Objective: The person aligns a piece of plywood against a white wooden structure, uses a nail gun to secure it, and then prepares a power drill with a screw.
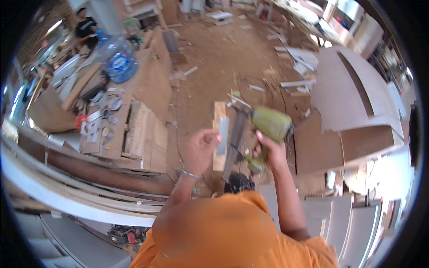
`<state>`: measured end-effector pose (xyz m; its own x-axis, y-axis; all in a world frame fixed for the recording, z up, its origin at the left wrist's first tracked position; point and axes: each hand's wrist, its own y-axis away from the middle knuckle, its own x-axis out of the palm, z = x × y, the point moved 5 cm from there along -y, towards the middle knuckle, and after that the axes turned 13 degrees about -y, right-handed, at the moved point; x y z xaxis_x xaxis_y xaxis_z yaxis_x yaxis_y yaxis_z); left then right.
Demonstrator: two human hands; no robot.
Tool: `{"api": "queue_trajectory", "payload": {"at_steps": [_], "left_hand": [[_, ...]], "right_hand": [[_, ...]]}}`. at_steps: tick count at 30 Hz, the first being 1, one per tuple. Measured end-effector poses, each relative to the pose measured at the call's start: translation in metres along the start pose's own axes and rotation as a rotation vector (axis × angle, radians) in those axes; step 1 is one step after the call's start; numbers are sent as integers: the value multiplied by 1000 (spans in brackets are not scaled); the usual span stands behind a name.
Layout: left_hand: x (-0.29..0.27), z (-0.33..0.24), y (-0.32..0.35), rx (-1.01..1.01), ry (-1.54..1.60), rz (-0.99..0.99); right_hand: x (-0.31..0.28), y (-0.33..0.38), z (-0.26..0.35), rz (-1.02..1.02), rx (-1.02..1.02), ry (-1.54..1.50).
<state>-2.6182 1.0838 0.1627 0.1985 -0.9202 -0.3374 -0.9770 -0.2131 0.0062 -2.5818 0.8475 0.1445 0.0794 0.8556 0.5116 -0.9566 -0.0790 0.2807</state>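
My right hand (pixel 268 147) is closed round the handle of a green nail gun (pixel 271 123), held out in front of me. Its long dark magazine (pixel 237 140) slants down toward my body. To the left of the magazine, my left hand (pixel 202 149) has its fingers curled in, with a bracelet at the wrist. At its fingertips is a flat grey strip (pixel 223 134), which looks like a strip of nails pinched there. Behind the strip, lower down, shows a pale wooden board (pixel 219 164). Motion blurs both hands somewhat.
On my left a wooden workbench (pixel 154 85) carries a large blue water bottle (pixel 118 62), tools and scraps. Long rails (pixel 89 196) run below it. A curved brown panel piece (pixel 357 94) stands at right. Offcuts (pixel 304 58) litter the dirt floor. A person (pixel 86 27) is at far left.
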Motion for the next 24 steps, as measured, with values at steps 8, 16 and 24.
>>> {"api": "queue_trajectory", "payload": {"at_steps": [8, 16, 24], "left_hand": [[29, -1, -148, 163, -9, -114], [77, 3, -364, 238, -295, -236], [119, -42, -567, 344, -450, -246]], "right_hand": [[44, -143, 11, 110, 69, 8], [61, -362, 34, 94, 199, -174], [83, -539, 111, 34, 240, -327]]}}
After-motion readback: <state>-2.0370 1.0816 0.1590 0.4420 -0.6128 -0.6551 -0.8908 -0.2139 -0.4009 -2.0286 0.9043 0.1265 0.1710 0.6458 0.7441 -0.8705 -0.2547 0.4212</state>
